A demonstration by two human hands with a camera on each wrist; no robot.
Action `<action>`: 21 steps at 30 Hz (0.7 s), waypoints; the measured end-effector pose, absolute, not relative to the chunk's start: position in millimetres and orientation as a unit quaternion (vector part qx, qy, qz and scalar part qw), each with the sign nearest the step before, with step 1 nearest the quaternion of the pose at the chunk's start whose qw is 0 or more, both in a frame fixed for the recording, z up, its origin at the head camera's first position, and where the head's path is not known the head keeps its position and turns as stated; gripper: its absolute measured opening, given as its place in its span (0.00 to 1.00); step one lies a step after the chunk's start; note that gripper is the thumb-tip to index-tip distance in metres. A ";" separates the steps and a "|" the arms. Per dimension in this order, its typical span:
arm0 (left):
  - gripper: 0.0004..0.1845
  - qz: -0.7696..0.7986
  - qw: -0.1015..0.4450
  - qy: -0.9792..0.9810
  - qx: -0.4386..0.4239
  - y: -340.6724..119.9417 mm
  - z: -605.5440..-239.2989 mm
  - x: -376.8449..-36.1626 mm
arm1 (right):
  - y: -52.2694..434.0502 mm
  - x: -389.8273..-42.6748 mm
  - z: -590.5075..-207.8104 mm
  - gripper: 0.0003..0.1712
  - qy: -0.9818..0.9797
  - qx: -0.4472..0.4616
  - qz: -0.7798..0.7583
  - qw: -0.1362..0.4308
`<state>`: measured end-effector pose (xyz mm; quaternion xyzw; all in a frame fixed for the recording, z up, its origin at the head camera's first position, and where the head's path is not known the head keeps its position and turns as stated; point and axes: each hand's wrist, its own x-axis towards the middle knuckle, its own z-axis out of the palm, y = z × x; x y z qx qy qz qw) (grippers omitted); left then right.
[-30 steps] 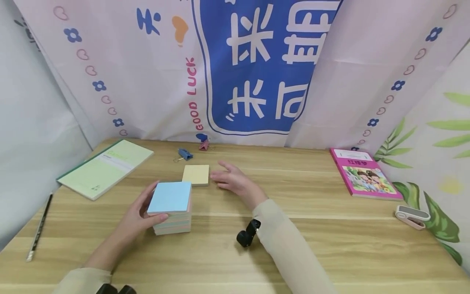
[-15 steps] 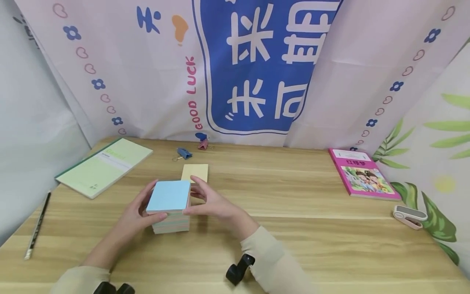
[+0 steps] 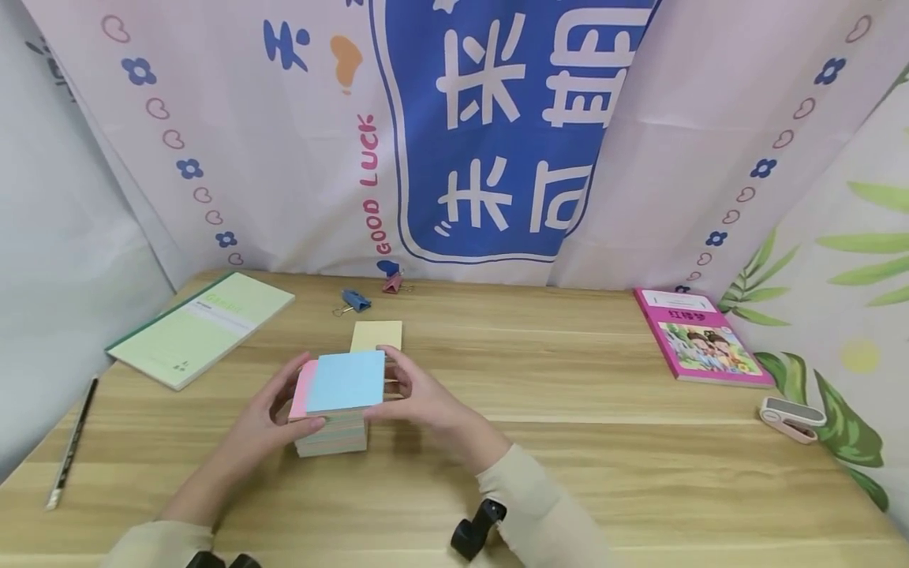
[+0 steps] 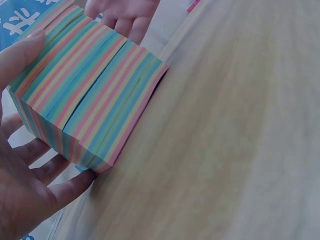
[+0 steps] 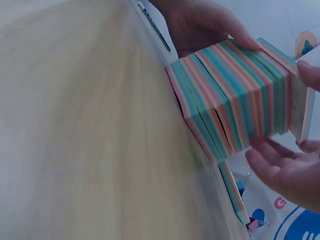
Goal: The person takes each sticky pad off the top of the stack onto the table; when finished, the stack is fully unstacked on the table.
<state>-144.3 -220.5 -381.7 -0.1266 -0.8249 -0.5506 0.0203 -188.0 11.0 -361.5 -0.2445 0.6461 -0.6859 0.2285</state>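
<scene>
A tall stack of multicoloured sticky notes (image 3: 331, 442) stands on the table in the head view, its striped sides plain in the left wrist view. My left hand (image 3: 252, 430) grips the stack from the left, thumb on the near side and fingers round the far side. On top, a pad with a blue face (image 3: 348, 381) sits shifted to the right, baring a pink strip (image 3: 301, 390) below it. My right hand (image 3: 426, 404) pinches this blue pad by its right end, thumb in front, fingers behind. Behind the stack lies a yellow sticky note pad (image 3: 378, 335), partly hidden.
Blue (image 3: 355, 300) and pink (image 3: 393, 282) binder clips lie at the back. A green notebook (image 3: 202, 327) and a pencil (image 3: 73, 442) are on the left. A pink book (image 3: 703, 335) and a small white-and-pink device (image 3: 791, 418) lie on the right.
My right hand has come from beside the yellow pad to the top of the stack and taken hold of the blue pad, which has slid right. My left hand stays on the stack.
</scene>
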 end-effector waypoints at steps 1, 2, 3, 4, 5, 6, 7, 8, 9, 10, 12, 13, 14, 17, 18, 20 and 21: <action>0.44 -0.547 0.019 -0.828 -0.124 -220.9 -381.7 -144.1 | 15.3 -188.4 -361.0 0.45 0.633 -0.235 -0.697 0.241; 0.44 -0.544 0.019 -0.830 -0.121 -221.1 -381.5 -143.9 | 19.8 -189.0 -360.4 0.46 0.620 -0.226 -0.707 0.254; 0.44 -0.542 0.018 -0.831 -0.120 -221.1 -381.3 -143.7 | 24.4 -189.7 -359.4 0.47 0.602 -0.225 -0.719 0.263; 0.44 -0.541 0.017 -0.833 -0.117 -220.9 -380.9 -143.6 | 29.5 -190.6 -358.5 0.48 0.586 -0.218 -0.730 0.275; 0.44 -0.540 0.016 -0.834 -0.115 -220.5 -380.5 -143.5 | 34.9 -191.7 -357.8 0.48 0.571 -0.209 -0.741 0.286; 0.44 -0.540 0.015 -0.834 -0.114 -220.1 -380.1 -143.4 | 40.4 -193.1 -356.8 0.49 0.559 -0.199 -0.750 0.294; 0.44 -0.540 0.013 -0.834 -0.111 -220.1 -379.6 -142.8 | 45.1 -194.8 -356.3 0.49 0.545 -0.193 -0.759 0.300; 0.44 -0.541 0.013 -0.834 -0.110 -220.2 -379.1 -142.2 | 50.2 -197.1 -356.2 0.50 0.536 -0.186 -0.765 0.303; 0.44 -0.543 0.013 -0.832 -0.110 -220.4 -378.7 -141.5 | 55.2 -200.0 -356.6 0.50 0.528 -0.180 -0.772 0.304; 0.44 -0.545 0.013 -0.831 -0.110 -219.7 -378.4 -141.9 | 61.5 -203.6 -357.1 0.50 0.526 -0.168 -0.777 0.303; 0.43 -0.549 0.013 -0.828 -0.112 -218.6 -378.1 -142.4 | 72.5 -212.7 -358.7 0.50 0.522 -0.156 -0.785 0.295; 0.43 -0.550 0.013 -0.828 -0.112 -218.4 -378.1 -142.6 | 77.5 -218.2 -360.2 0.51 0.519 -0.150 -0.789 0.292; 0.43 -0.551 0.014 -0.827 -0.114 -218.2 -378.2 -142.7 | 81.9 -223.8 -361.8 0.51 0.518 -0.141 -0.794 0.288; 0.44 -0.549 0.012 -0.829 -0.111 -218.4 -378.1 -142.7 | 92.5 -241.4 -367.3 0.51 0.511 -0.114 -0.804 0.281; 0.44 -0.548 0.011 -0.829 -0.109 -218.6 -377.9 -142.6 | 95.0 -247.4 -369.3 0.52 0.511 -0.103 -0.806 0.281; 0.44 -0.549 0.010 -0.829 -0.106 -218.7 -377.3 -142.1 | 98.6 -258.7 -373.2 0.52 0.513 -0.087 -0.806 0.281; 0.44 -0.548 0.009 -0.830 -0.103 -218.7 -377.0 -141.8 | 99.8 -263.8 -375.2 0.52 0.517 -0.082 -0.805 0.281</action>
